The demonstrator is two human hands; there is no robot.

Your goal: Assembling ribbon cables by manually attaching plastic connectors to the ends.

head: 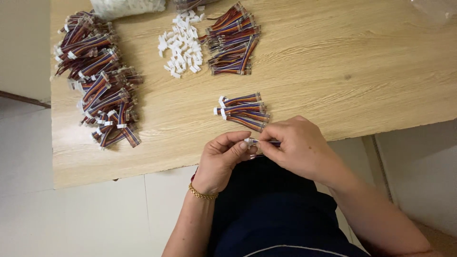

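Pinched between left hand and right hand, both closed on it, the short ribbon cable with its white connector could be dropped off the table edge if grip slackens.

On the wooden table: large heap of wire harnesses at left edge; loose connector housings far centre, a harness bundle pile just right of them; small finished group nearer, just beyond both hands.

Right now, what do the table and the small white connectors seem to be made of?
The table looks like light wood or wood-print laminate: matte, with visible grain lines. The small white connectors look like moulded plastic: uniform, opaque white, slightly glossy. Neither can be told for certain.
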